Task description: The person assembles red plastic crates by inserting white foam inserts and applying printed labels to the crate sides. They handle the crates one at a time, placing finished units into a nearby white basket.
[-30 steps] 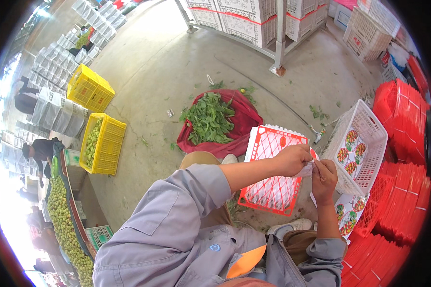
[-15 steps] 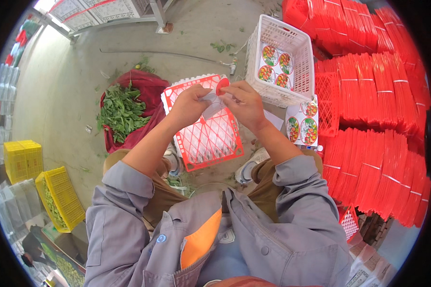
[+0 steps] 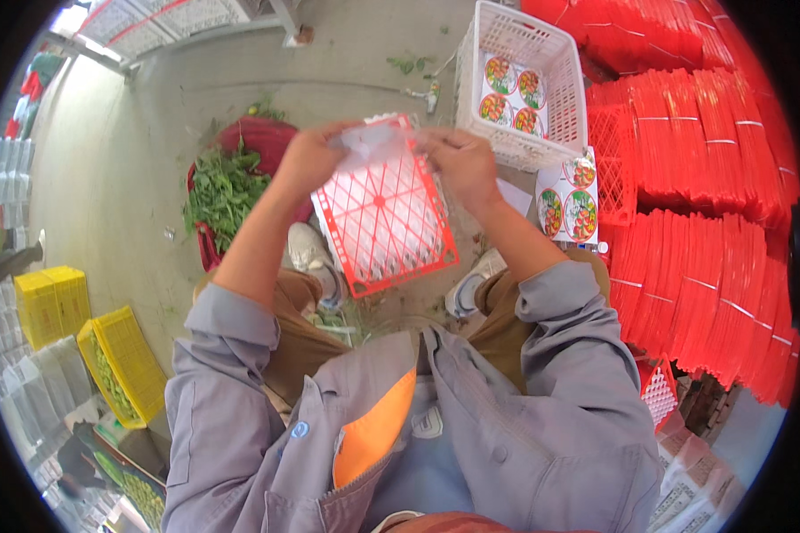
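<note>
My left hand (image 3: 313, 158) grips the near-left part of a translucent whitish sheet (image 3: 370, 147), its fingers closed on the edge. My right hand (image 3: 464, 167) is at the sheet's right side, fingers bent and smeared by motion; whether it still grips the sheet I cannot tell. Under both hands a red plastic lattice panel (image 3: 380, 202) lies tilted on a stack of white pieces with a bumpy edge, between my feet. The sheet covers the panel's far end.
Leafy greens (image 3: 227, 191) lie on a dark red cloth (image 3: 267, 140) at left. A white crate (image 3: 520, 147) holds round-label sheets; more labels (image 3: 580, 213) lie beside it. Tied bundles of red plastic (image 3: 684, 293) are stacked at right. Yellow crates (image 3: 124, 373) stand at left.
My hands have moved apart, the left one leftward and the right one slightly rightward. The sheet now lies wider between them. A red round piece near my right fingers no longer shows.
</note>
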`<state>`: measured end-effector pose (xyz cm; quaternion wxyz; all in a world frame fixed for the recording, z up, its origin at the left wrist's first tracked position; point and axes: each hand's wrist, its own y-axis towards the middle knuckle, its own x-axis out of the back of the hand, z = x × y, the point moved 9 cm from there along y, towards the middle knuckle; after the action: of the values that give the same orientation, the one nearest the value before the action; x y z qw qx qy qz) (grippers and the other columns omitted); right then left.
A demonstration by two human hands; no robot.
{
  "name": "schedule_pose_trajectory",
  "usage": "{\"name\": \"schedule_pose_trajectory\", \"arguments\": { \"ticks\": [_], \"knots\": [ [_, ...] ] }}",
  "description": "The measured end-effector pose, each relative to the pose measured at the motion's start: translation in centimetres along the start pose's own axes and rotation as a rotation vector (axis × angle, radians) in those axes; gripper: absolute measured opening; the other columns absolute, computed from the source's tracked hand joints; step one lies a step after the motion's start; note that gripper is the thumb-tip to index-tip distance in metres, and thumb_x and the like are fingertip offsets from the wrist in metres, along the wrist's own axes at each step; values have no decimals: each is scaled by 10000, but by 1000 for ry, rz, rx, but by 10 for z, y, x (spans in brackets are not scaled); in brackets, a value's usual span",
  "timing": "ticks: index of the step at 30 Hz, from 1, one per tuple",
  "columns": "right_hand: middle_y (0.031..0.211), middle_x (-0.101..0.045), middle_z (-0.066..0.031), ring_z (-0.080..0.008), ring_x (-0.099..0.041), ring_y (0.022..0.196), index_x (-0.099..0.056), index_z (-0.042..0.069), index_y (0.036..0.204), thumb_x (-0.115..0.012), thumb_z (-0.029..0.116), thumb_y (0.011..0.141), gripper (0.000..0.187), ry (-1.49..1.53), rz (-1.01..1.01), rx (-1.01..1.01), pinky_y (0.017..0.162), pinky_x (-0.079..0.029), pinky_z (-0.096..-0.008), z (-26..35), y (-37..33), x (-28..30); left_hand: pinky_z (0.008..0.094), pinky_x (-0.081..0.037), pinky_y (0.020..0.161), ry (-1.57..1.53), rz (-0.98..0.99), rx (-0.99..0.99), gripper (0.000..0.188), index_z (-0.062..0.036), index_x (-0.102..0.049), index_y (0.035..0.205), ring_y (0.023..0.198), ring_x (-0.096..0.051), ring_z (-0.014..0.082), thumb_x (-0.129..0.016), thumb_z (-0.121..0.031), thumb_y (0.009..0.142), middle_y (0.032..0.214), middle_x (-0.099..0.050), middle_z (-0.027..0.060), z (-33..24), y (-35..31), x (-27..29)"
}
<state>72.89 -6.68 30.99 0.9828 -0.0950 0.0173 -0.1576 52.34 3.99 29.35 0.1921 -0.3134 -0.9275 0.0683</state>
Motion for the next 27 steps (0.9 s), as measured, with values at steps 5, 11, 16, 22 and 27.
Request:
{"name": "schedule_pose_trajectory", "arguments": {
  "ticks": [5, 11, 16, 22, 27],
  "knots": [
    [928, -759, -51, -82, -633, 722, -761, 27, 1030, -703, 175, 957, 175, 111, -25, 36, 658, -498, -248, -33, -30, 8, 429, -533, 919, 447, -490, -73, 431, -67, -690, 1256, 1058, -694, 371, -597, -121, 839, 1141, -712, 234, -13, -9, 89],
    [923, -728, -81, -172, -681, 814, -739, 66, 1069, -737, 146, 882, 204, -523, -9, 98, 748, -543, -311, -175, -107, -35, 473, -516, 920, 335, -539, -261, 312, 3, -697, 1082, 1057, -655, 446, -530, -57, 825, 1047, -697, 279, -44, -17, 83],
    [972, -710, -116, -240, -686, 833, -727, 50, 1060, -712, 165, 866, 226, -507, 47, 91, 749, -546, -349, -255, -135, -31, 479, -511, 940, 447, -481, -363, 330, -10, -715, 1101, 1067, -652, 439, -552, -65, 820, 1071, -698, 272, -62, -19, 66],
    [967, -721, -122, -245, -700, 898, -732, 31, 1049, -713, 177, 872, 230, -672, 132, 86, 801, -552, -357, -270, -141, -27, 482, -513, 931, 459, -454, -347, 327, -18, -722, 1097, 1062, -653, 437, -562, -84, 820, 1079, -697, 270, -60, -19, 64],
    [960, -708, -142, -312, -676, 921, -725, 50, 1030, -658, 199, 888, 216, -777, 159, 95, 822, -530, -390, -277, -145, -37, 494, -522, 901, 455, -445, -243, 301, -23, -728, 1083, 1027, -663, 445, -575, -129, 845, 1048, -702, 269, -53, -17, 61]
  ]
}}
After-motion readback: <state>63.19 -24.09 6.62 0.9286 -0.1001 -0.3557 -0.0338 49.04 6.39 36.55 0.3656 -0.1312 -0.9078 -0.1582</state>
